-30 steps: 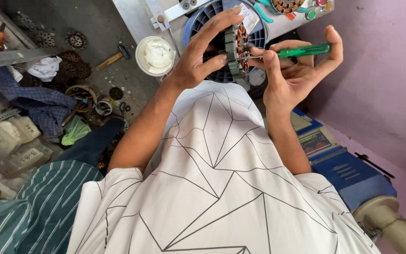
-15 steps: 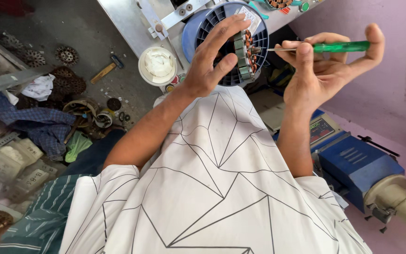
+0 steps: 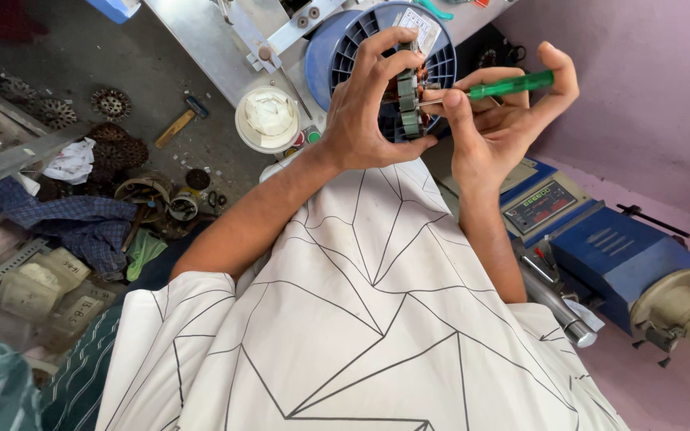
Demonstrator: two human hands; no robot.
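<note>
Gripping the ring-shaped motor stator edge-on in your closed left hand before the blue fan housing, your right hand, fingers pinched on the green-handled screwdriver, has brought its tip against the stator, so prying can begin.

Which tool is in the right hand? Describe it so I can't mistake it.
Start at the big blue ribbed spool at top centre. In front of it the left hand grips a round metal stator. The tool is the green-handled screwdriver in the right hand, the only translucent green handle there.
</note>
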